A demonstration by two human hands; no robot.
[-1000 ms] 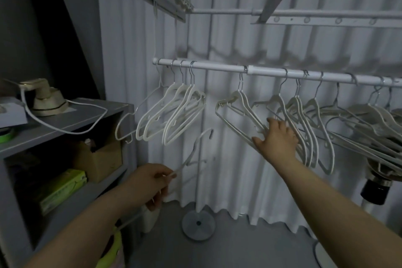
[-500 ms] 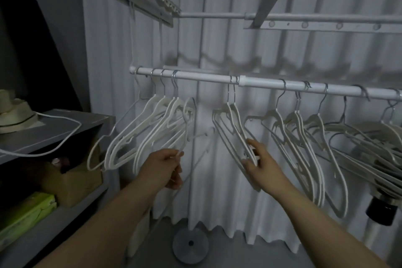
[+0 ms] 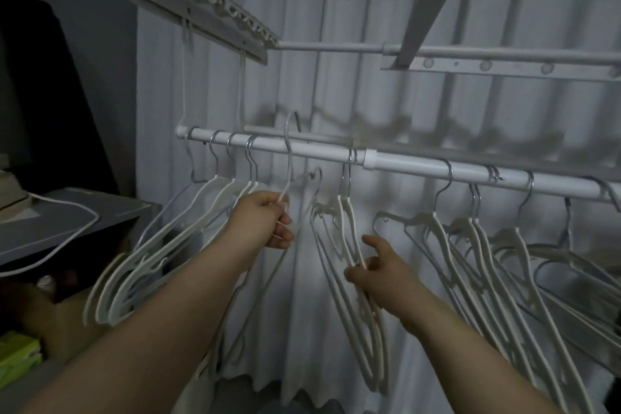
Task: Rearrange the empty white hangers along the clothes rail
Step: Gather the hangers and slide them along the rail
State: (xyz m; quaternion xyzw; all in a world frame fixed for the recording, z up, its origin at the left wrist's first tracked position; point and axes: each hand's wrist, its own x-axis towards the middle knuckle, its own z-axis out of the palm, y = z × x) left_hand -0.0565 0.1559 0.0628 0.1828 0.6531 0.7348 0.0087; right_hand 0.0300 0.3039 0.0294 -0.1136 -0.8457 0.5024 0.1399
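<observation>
curtain [image 3: 336,84]: white, pleated, behind rack | clothes rail [image 3: 403,163]: horizontal, hangers hooked along its length | hanger pair [image 3: 344,212]: hooked at rail joint; right hand [image 3: 379,267] thumb and fingers pinching its arm, index finger extended | thin hanger [image 3: 288,165]: left hand [image 3: 265,222] fingers clamped on neck; hook above rail, not seated

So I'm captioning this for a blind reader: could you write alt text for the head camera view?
A person's left hand holds a thin white hanger up, its hook just above the white clothes rail. The right hand holds a pair of hangers hung mid-rail; more empty hangers crowd the rail on both sides, before a pale curtain.
</observation>
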